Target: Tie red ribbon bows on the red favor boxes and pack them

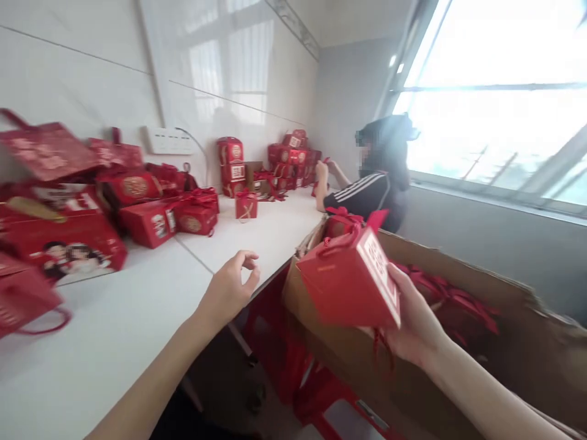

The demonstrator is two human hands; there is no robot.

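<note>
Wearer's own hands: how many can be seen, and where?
2: the left hand, empty, near the edge of the white table; the right hand, holding a red box near the cardboard carton.

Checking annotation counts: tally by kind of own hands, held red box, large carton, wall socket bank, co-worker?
Own hands (left hand, right hand): 2
Held red box: 1
Large cardboard carton: 1
Wall socket bank: 1
Co-worker: 1
Total: 6
Piled red boxes overlap too much to count; left out.
</note>
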